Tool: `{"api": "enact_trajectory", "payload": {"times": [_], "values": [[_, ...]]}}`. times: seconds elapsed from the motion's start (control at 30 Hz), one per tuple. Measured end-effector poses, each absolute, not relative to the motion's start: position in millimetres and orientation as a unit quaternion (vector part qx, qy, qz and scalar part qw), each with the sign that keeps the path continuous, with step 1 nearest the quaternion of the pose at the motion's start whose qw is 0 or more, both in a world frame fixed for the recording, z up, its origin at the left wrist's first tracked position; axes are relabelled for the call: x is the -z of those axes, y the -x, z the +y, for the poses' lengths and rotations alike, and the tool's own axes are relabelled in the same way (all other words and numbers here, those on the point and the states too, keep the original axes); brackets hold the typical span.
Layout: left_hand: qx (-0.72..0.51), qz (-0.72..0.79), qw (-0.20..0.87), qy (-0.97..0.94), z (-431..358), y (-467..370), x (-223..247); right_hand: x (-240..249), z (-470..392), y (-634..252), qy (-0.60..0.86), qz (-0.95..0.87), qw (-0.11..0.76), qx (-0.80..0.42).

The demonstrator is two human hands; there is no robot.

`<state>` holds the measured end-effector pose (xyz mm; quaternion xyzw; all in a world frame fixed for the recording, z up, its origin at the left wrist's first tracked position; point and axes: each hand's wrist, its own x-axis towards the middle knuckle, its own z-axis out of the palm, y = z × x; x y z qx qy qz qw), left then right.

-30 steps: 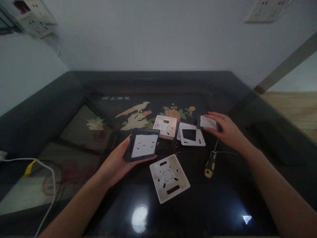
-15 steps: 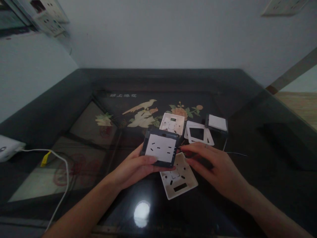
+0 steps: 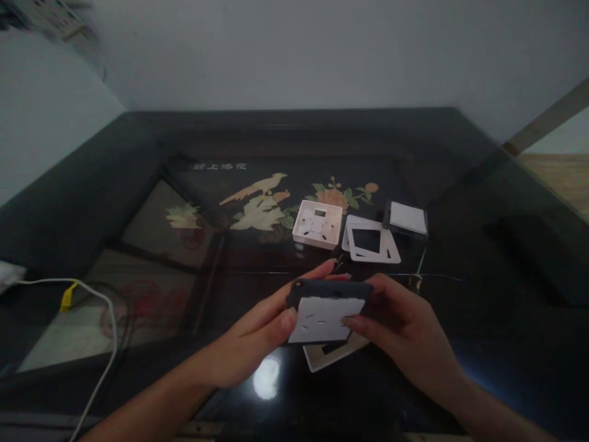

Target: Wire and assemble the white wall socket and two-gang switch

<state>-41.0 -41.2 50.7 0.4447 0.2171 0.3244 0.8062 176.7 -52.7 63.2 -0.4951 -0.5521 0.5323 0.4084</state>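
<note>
Your left hand [image 3: 257,334] and right hand [image 3: 400,325] both have fingers wrapped on the dark socket module [image 3: 324,313], held above the white back box [image 3: 331,355]. At twelve o'clock lie another box [image 3: 318,224] and a white frame [image 3: 370,245].

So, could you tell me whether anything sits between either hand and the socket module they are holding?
Nothing visible does. The left hand and the right hand both grip the socket module directly, above the white back box on the glass table.
</note>
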Motion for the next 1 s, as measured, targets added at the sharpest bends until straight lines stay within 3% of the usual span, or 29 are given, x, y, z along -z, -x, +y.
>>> {"api": "enact_trajectory", "payload": {"times": [0.23,0.43,0.57,0.73,1.0], "values": [[-0.321,0.348,0.610,-0.635,-37,39,-60,-65,-44,-185,0.531,-0.550,0.455,-0.456],[-0.322,0.379,0.745,-0.444,-36,36,-55,-61,-42,-187,0.523,-0.564,0.446,-0.458],[-0.369,0.370,0.746,-0.414,-32,36,-50,-53,-43,-189,0.486,-0.642,0.459,-0.375],[-0.387,0.366,0.740,-0.410,-35,33,-46,-38,-46,-186,0.415,-0.807,0.372,-0.195],[-0.388,0.286,0.778,-0.402,-39,32,-45,-36,-42,-190,0.402,-0.845,0.327,-0.133]]}}
